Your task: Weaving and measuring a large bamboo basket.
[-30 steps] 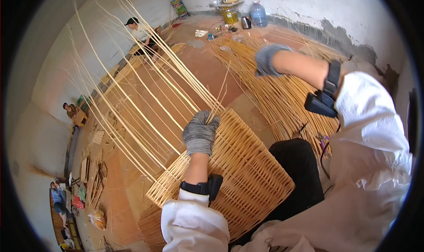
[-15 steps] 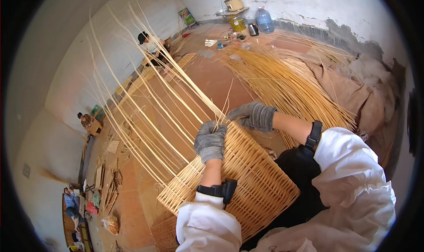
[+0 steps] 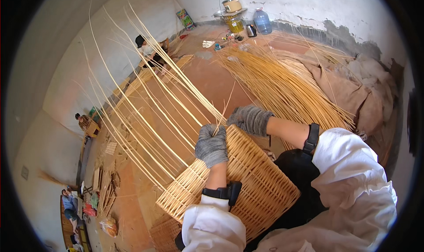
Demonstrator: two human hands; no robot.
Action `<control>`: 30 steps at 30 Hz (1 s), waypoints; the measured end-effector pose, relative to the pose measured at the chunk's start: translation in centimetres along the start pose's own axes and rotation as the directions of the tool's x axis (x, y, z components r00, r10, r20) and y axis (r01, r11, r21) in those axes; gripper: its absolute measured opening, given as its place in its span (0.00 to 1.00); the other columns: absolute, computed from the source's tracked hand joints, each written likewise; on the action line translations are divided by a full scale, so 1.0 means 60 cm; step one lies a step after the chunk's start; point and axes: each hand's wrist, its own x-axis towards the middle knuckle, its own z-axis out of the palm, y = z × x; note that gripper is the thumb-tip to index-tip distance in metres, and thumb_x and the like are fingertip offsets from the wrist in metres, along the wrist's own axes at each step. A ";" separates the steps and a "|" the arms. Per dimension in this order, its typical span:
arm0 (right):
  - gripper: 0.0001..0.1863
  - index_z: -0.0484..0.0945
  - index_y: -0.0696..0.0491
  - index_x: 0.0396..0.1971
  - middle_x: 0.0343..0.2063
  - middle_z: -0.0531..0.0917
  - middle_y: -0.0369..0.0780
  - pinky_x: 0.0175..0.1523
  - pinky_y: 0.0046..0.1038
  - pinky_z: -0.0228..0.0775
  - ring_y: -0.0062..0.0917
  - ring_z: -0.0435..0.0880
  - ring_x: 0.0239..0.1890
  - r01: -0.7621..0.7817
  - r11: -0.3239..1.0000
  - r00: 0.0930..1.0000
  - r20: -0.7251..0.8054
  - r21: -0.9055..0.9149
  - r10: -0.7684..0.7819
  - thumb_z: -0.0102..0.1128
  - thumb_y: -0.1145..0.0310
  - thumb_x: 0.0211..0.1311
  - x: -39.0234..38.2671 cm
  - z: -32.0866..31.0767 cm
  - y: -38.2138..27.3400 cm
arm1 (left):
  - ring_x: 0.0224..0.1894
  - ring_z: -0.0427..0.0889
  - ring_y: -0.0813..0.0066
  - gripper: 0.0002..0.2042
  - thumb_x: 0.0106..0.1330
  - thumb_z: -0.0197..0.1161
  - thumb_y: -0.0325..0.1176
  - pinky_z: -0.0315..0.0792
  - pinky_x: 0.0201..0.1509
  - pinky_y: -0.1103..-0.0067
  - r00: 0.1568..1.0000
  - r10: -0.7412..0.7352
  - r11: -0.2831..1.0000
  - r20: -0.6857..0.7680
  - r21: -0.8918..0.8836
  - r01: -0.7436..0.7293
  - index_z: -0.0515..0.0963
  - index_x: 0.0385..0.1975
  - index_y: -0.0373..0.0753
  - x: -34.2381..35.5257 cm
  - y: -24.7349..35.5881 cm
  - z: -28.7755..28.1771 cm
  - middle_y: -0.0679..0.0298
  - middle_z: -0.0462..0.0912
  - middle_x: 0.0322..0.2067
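A partly woven wicker basket (image 3: 260,181) leans across my lap, tilted, with its side facing up. Long pale wicker rods (image 3: 152,95) stick out from its upper edge toward the far left. My left hand (image 3: 212,147), in a grey knit glove, is closed on wicker rods at the basket's top corner; thin rod ends cross above its thumb. Just to the right, at the same corner, my right hand (image 3: 251,119) wears a matching glove. Its fingers are bent and closed, and whatever lies between them is hidden.
A large bundle of wicker rods (image 3: 287,88) lies at right beside brown cloth (image 3: 349,90). Along the back wall are a blue water bottle (image 3: 262,21), a kettle (image 3: 251,30) and a cooker (image 3: 232,4). Several people sit at left, one person (image 3: 152,53) far back. Offcuts (image 3: 108,185) litter the floor.
My left hand has come slightly down and nearer along the basket's edge. The right hand's fingers are more curled, a little lower at the corner. The basket has hardly moved.
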 end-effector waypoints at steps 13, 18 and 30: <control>0.20 0.76 0.46 0.43 0.41 0.79 0.41 0.46 0.34 0.72 0.35 0.79 0.41 -0.113 0.961 0.961 0.220 -0.254 0.171 0.57 0.78 0.47 -0.002 -0.023 -0.041 | 0.28 0.79 0.74 0.08 0.50 0.67 0.35 0.71 0.38 0.79 0.992 0.026 0.977 0.125 -0.214 0.001 0.79 0.28 0.41 0.005 -0.011 -0.012 0.64 0.82 0.26; 0.20 0.74 0.51 0.45 0.42 0.78 0.43 0.44 0.32 0.73 0.36 0.79 0.43 -0.039 0.979 0.996 0.071 -0.199 0.054 0.56 0.79 0.48 -0.015 -0.005 -0.031 | 0.30 0.80 0.73 0.09 0.53 0.65 0.35 0.71 0.38 0.79 0.979 0.111 0.993 0.171 -0.066 -0.101 0.78 0.32 0.40 0.012 -0.021 -0.009 0.62 0.82 0.27; 0.11 0.78 0.50 0.37 0.32 0.81 0.43 0.43 0.32 0.72 0.38 0.80 0.36 0.161 0.953 0.961 0.263 -0.258 -0.091 0.52 0.69 0.53 0.015 -0.031 -0.021 | 0.30 0.76 0.67 0.18 0.47 0.63 0.34 0.71 0.36 0.69 0.561 0.828 0.398 -0.025 0.731 -0.554 0.76 0.41 0.50 0.008 0.008 -0.047 0.66 0.79 0.32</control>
